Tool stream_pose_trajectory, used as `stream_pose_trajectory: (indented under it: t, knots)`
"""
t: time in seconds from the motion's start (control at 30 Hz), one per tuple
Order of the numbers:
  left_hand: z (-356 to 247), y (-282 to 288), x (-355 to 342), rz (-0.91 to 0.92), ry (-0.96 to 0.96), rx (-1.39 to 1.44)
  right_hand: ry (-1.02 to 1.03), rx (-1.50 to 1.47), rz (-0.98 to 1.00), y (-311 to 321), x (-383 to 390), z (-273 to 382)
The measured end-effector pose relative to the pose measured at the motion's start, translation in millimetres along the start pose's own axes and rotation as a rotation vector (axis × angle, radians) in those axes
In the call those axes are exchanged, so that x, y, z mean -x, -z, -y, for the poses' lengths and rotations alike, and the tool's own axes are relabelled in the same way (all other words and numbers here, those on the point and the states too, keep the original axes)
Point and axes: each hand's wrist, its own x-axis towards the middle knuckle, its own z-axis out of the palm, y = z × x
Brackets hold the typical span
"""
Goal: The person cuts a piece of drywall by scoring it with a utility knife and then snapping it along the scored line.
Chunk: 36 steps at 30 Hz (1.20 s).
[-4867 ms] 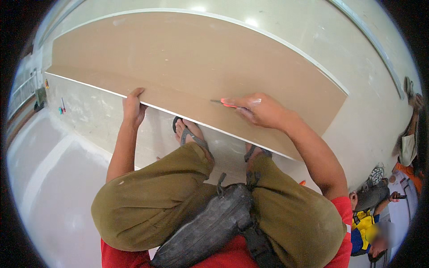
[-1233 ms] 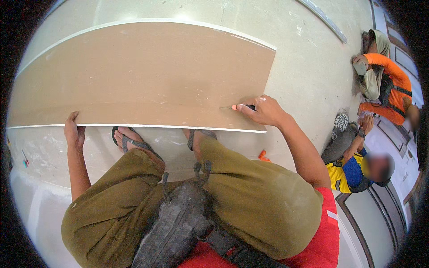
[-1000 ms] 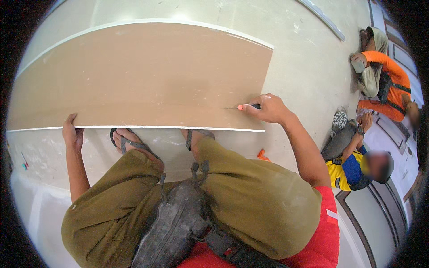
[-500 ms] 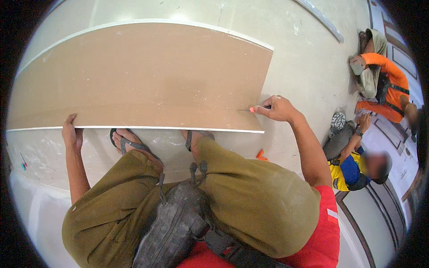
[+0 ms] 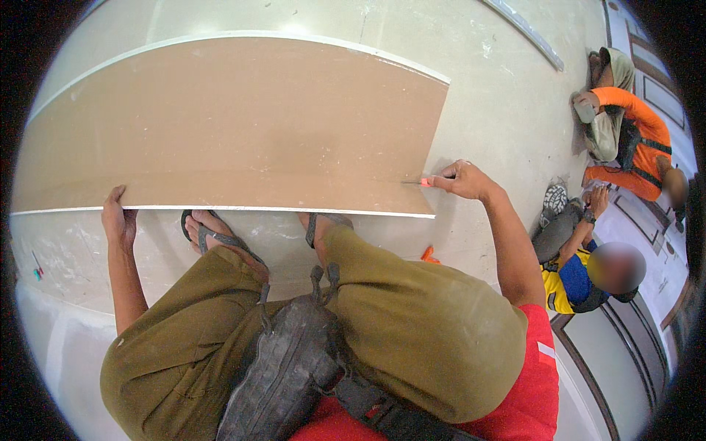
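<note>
Clearly the scoring pass was at its end: the right hand pinched a small orange-handled utility knife, its blade touching the three o'clock end of the long brown flat board lying on the pale floor. The left hand, fingers curled over the near edge at nine o'clock, steadied it. Next, I judged, would come lifting the blade clear. The knife pointed toward nine o'clock; the board's long axis ran nine to three.
</note>
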Motion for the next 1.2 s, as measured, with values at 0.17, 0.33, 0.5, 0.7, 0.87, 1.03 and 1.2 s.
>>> stream_pose_trajectory:
  t: [0.17,0.33,0.5,0.7,0.87,1.03,1.2]
  knots:
    - [2.7,3.3,-3.2,0.011,-0.006,0.014,-0.102,0.189,-0.027,12.8,32.2,-47.2]
    - [10.9,15.6,-9.2,0.019,-0.016,0.034,-0.166,-0.456,-0.192,3.4,49.3,-67.2]
    - [15.5,29.8,-7.0,0.046,-0.103,-0.048,0.155,-0.418,-0.437,-16.6,21.4,42.5]
    - [-5.9,-43.4,38.9,-0.057,-0.011,-0.005,0.531,-0.439,-0.512,-48.4,34.5,212.2]
    - [-18.2,-38.7,49.3,-0.057,0.034,0.035,0.562,-1.063,0.044,-47.3,-2.7,245.0]
    - [-10.3,-39.2,49.1,-0.068,0.053,0.047,0.562,-1.406,0.131,-38.9,4.0,250.7]
    - [0.3,-28.3,37.0,-0.051,0.012,0.039,0.483,-1.463,0.110,-35.6,-6.3,249.1]
